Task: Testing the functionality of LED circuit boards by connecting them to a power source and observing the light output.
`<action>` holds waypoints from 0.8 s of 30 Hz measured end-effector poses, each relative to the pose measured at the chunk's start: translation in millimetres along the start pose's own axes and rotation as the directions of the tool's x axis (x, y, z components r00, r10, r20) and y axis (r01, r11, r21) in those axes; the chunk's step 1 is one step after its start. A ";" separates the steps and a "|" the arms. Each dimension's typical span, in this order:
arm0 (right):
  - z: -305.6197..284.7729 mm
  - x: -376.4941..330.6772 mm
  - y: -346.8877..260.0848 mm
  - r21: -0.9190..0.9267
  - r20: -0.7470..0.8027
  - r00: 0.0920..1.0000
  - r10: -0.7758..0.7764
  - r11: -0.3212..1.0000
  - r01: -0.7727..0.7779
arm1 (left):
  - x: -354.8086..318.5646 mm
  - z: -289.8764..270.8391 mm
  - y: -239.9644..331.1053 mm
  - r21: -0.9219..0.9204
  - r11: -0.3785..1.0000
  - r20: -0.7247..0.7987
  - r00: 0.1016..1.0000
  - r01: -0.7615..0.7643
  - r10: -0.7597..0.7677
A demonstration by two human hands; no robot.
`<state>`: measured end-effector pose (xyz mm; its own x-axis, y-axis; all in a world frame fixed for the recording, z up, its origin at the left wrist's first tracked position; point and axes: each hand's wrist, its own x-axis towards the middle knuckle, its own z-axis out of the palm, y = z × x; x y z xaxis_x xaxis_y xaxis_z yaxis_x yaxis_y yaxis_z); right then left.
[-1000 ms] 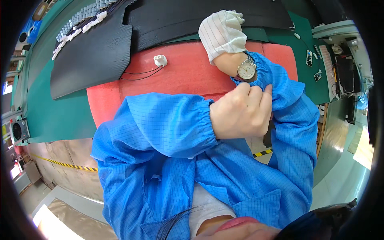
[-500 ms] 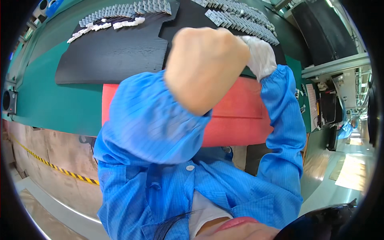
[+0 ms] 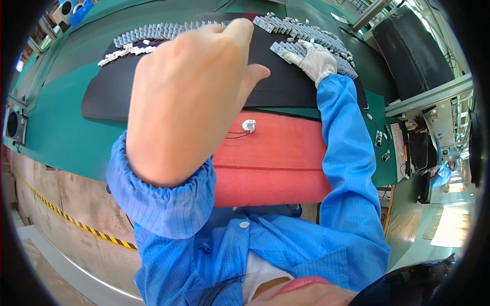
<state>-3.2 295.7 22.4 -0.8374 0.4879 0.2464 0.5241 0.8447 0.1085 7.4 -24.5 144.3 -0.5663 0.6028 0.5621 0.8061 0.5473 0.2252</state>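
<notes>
My left hand (image 3: 191,86), bare, is raised high over the table, its thumb and index finger apart. The other fingertips are hidden behind it; no object shows in it. Below it to the right, a small white connector-like part (image 3: 248,125) with thin black wires rests on a red mat (image 3: 275,176). In a white glove, my right hand (image 3: 317,62) reaches to a row of small grey block-like parts (image 3: 279,49) on a black board (image 3: 286,89). Its thumb and index finger stand apart over the row and seem to touch the parts.
More grey parts (image 3: 153,32) and white pieces (image 3: 125,52) line the far left of the board, over a green table (image 3: 56,115). A second grey row (image 3: 311,31) lies beyond my right hand. Loose small parts (image 3: 378,137) and a metal rail (image 3: 429,94) are at the right.
My left hand has moved left from beside the right one, and its thumb now stands out. My right hand has reached forward onto the grey row. The white wired part has come into sight.
</notes>
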 end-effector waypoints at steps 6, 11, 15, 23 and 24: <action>-22.2 -64.0 9.1 0.076 -0.044 0.938 -0.343 0.935 0.345 | 0.2 1.9 1.9 0.008 0.999 0.002 0.999 -0.047 0.047; -22.2 -99.1 15.2 0.094 -0.164 0.889 -0.427 0.891 0.445 | -2.3 7.9 11.9 -0.012 0.996 0.066 0.994 -0.090 0.090; -22.3 -120.2 15.7 0.214 -0.406 0.799 -0.444 0.803 0.556 | -4.1 36.8 8.4 -0.063 0.971 0.029 0.972 -0.230 0.232; -21.3 -118.6 6.1 0.326 -0.704 0.533 -0.469 0.455 0.829 | 4.4 156.8 -15.9 -0.456 0.834 0.175 0.888 -0.311 0.426; -25.9 -121.6 7.7 0.371 -0.688 0.565 -0.455 0.449 0.813 | -0.2 160.0 -17.2 -0.511 0.818 0.165 0.904 -0.263 0.394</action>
<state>106.7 237.2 18.2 -0.6046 -0.2601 0.7529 -0.5033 0.8574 -0.1079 -33.9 58.9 12.9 -0.2227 0.8566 0.4655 0.8966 -0.0075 0.4427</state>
